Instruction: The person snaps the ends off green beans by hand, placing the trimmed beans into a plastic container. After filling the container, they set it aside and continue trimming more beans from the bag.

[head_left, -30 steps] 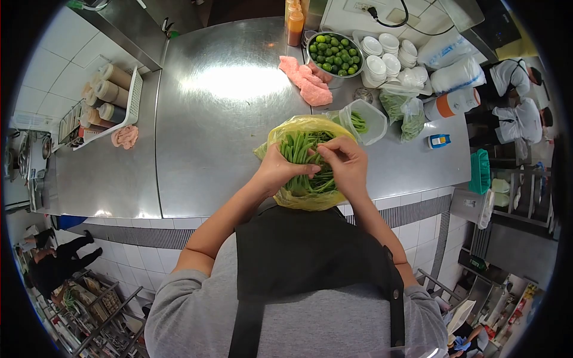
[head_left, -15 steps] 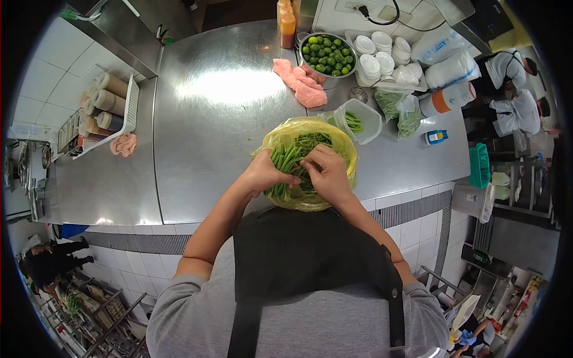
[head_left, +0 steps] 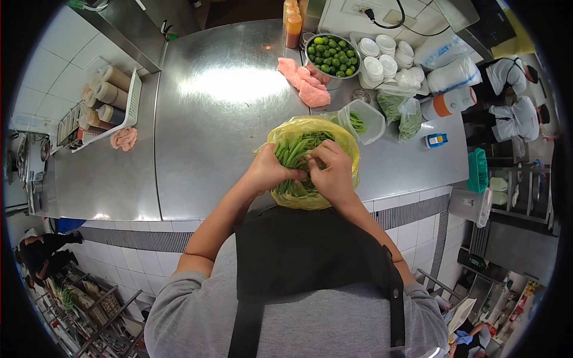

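Observation:
A yellow plastic bag (head_left: 346, 143) stands open at the counter's front edge, with green beans (head_left: 290, 150) in it. My left hand (head_left: 270, 170) is closed round a bunch of the beans on the bag's left side, thumb pointing inward. Over the right side of the opening, my right hand (head_left: 332, 170) has its fingers pinched together close to the left thumb. Whatever sits between those right fingertips is too small to make out. Just behind the bag, a clear plastic container (head_left: 371, 122) lies tilted with more green beans inside.
Behind stand a metal bowl of limes (head_left: 332, 56), a pink cloth (head_left: 305, 83), stacked white cups (head_left: 373, 68) and bagged greens (head_left: 409, 119). A blue-labelled item (head_left: 436, 141) lies right. On the left are a white basket of bottles (head_left: 131, 107) and a crumpled cloth (head_left: 123, 138). Other people stand farther off.
Both hands stay at the bag, with slight finger movement; the right fingers remain pinched near the left thumb. The whole view has shifted slightly.

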